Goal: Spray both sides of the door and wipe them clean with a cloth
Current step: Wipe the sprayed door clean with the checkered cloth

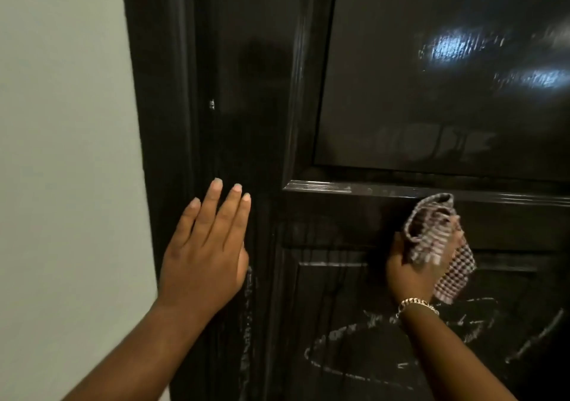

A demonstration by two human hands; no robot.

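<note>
A glossy black panelled door [431, 92] fills most of the view. My left hand [206, 252] lies flat on the door's left stile, fingers spread and pointing up, holding nothing. My right hand [410, 268], with a gold chain bracelet at the wrist, grips a bunched red-and-white checked cloth [431, 237] pressed against the door just under the raised moulding of the middle rail. White chalky marks [370, 348] and streaks show on the lower panel below the cloth. No spray bottle is in view.
A pale wall [68, 154] runs along the left, meeting the dark door frame [160, 123]. Light glares off the upper door panel [450, 47] at the right.
</note>
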